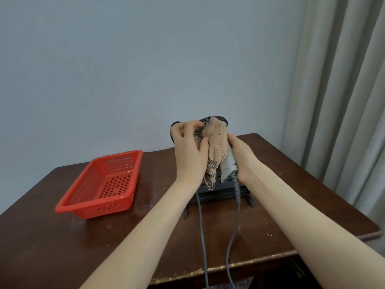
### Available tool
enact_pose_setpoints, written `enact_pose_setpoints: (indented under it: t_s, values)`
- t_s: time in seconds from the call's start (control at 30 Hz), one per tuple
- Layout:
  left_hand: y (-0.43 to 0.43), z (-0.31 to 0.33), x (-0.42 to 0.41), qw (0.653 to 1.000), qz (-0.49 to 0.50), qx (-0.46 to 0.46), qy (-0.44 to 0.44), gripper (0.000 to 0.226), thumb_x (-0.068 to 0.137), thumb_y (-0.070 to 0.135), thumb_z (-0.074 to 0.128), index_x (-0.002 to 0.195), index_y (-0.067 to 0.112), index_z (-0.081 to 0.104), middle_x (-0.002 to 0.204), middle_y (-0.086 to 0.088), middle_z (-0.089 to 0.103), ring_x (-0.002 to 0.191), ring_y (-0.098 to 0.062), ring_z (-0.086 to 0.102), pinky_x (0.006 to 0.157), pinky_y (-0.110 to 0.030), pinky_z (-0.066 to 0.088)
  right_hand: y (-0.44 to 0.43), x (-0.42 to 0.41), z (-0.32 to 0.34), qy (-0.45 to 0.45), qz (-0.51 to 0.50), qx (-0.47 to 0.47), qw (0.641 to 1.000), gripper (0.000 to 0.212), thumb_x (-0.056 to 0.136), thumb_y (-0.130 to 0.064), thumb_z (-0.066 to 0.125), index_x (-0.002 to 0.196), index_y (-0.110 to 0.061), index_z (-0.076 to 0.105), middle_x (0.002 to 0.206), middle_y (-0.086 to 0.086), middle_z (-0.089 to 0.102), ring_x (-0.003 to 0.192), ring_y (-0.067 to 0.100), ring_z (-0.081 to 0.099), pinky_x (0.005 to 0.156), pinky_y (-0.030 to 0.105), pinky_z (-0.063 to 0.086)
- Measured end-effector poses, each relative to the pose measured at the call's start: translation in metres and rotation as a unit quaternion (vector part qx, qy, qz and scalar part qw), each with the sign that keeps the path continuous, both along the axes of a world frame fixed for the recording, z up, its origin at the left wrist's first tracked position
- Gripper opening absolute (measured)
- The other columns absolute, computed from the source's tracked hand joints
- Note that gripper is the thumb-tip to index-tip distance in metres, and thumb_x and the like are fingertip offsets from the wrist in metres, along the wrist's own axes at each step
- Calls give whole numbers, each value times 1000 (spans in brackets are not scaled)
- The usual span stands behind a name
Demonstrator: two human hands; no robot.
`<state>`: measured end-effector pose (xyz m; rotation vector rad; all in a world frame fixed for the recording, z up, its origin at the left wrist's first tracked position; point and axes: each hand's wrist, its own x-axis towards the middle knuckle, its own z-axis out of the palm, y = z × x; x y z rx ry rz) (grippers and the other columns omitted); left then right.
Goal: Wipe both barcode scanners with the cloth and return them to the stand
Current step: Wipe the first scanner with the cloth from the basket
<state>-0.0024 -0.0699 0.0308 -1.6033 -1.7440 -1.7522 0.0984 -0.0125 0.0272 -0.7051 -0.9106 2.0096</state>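
The left hand [188, 149] is curled round a bunched cloth [216, 142], pinkish with a black-and-white checked border, and the cloth is pressed against the side of a scanner [228, 165]. The right hand [239, 157] is wrapped round the grey handle of that scanner from the right side, so that the scanner is held roughly upright, its dark head at the top and mostly covered by the cloth. A corner of the cloth hangs down below the left wrist.

The scanner is held in the air just above a black stand [220, 192], which is set on a dark brown bench [62, 236]. Behind the left hand a second scanner [173, 130], dark in colour, is partly seen; how it sits in the stand cannot be told. Two grey cables [201, 226] are led from the stand area down over the front edge of the bench, one of them coiled where it leaves the held handle.

A red perforated basket [100, 209] is placed on the bench well to the left. A pale blue-grey wall [145, 59] and a grey curtain [343, 101] are seen behind.
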Motion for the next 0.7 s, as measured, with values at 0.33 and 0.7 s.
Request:
enact_pose_setpoints:
  t_s: [0.33,0.7]
  values:
    - [-15,-22,12,991,-98,-28,86,32,90,24,61,121,21,65,112,7,46,106,-4,49,94,-14,40,-6,4,-4,48,21,27,998,36,99,-31,42,83,-11,68,81,7,70,66,16,69,63,28,56]
    - [3,28,-4,967,18,9,252,21,86,17,62,103,16,74,114,-14,54,102,-32,48,81,-39,48,-20,-4,9,-29,2,98,995,28,97,-35,50,88,-11,61,65,4,59,55,14,54,50,26,45]
